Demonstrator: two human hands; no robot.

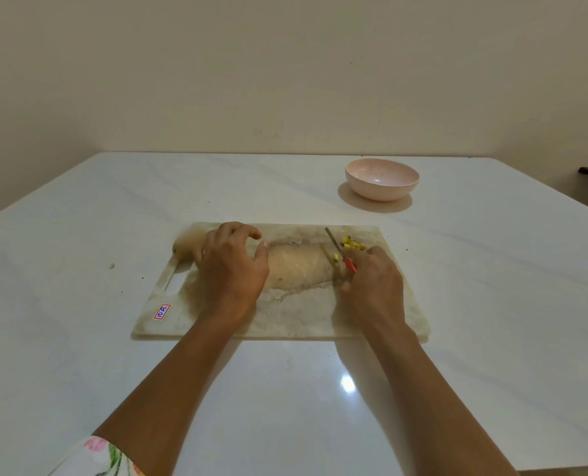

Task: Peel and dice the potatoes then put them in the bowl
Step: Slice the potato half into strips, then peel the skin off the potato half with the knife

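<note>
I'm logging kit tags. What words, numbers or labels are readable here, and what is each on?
"10 A": blue handwriting on a red-edged sticker at the near left corner of the board, turned sideways.
Nothing else to read: the bowl and knife show no text.

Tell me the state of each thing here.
bowl: upright, empty.
knife: gripped by right hand, blade pointing away.
diced potato: small pile on cutting board.
whole potato: uncut, at board's left edge.
left hand: on board, fingers loosely curled, empty.
</note>
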